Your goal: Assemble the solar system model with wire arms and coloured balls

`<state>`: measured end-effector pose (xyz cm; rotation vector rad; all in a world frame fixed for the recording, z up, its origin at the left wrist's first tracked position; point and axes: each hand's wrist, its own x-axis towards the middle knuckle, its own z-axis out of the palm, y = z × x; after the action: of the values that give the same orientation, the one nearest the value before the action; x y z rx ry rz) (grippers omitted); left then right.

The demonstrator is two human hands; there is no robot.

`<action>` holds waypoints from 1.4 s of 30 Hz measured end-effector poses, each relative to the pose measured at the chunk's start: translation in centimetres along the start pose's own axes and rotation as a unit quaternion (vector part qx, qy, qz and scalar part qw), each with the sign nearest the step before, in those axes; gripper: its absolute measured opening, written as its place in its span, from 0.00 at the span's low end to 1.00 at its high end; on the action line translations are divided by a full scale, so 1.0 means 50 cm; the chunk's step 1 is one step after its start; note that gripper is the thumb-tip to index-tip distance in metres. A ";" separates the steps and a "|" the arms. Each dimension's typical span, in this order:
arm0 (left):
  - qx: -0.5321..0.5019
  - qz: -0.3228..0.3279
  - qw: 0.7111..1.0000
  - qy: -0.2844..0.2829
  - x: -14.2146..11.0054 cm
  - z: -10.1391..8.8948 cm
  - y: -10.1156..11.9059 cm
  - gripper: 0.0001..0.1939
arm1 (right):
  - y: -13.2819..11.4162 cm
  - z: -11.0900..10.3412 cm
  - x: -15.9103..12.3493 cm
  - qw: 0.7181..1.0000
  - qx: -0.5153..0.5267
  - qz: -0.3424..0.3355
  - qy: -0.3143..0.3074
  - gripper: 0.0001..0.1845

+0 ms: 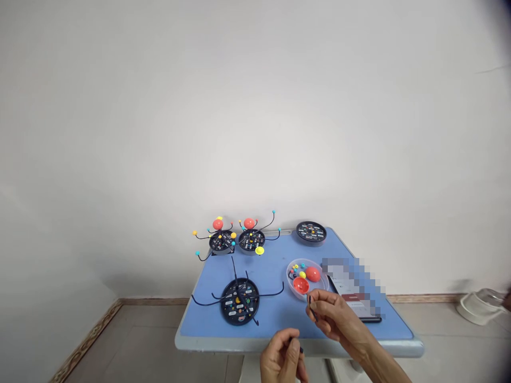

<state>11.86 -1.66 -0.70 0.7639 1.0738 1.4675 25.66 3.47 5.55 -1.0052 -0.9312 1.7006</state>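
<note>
Bowl [320, 288] holds red hemispheres [313, 274], beads [302, 275].

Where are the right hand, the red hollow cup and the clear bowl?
Right hand [330, 313], head view: back of the hand.
Red hollow cup [301, 285], head view: its inside.
Clear bowl [290, 286], head view: its left wall.

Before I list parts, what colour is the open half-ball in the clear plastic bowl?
Red half-ball, best seen in the head view.
</note>
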 end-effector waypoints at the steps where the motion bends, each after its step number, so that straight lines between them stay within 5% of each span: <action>1: 0.004 0.000 1.000 -0.002 -0.001 0.002 0.007 0.30 | 0.003 0.006 -0.008 1.000 0.000 0.006 -0.003 0.13; 13: 0.041 0.084 0.994 -0.053 -0.042 -0.015 0.049 0.22 | 0.032 0.057 -0.080 0.993 -0.067 0.067 -0.070 0.15; 17: -0.003 0.036 0.999 -0.041 -0.053 -0.024 0.079 0.23 | 0.043 0.058 -0.094 0.993 -0.009 0.042 -0.111 0.22; 23: -0.009 -0.006 1.000 -0.007 -0.072 -0.041 0.118 0.25 | 0.077 0.074 -0.125 0.997 0.043 0.006 -0.067 0.27; 35: 0.125 0.117 0.984 -0.050 -0.097 -0.076 0.109 0.18 | 0.094 0.102 -0.133 0.994 -0.002 -0.008 -0.106 0.20; 42: 0.014 0.126 0.992 -0.024 -0.119 -0.112 0.108 0.17 | 0.091 0.122 -0.138 0.991 0.089 -0.053 -0.086 0.19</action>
<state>5.79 -8.52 2.77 0.9781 0.9907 1.6389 20.29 -5.28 5.25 -0.6889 -0.9082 1.7664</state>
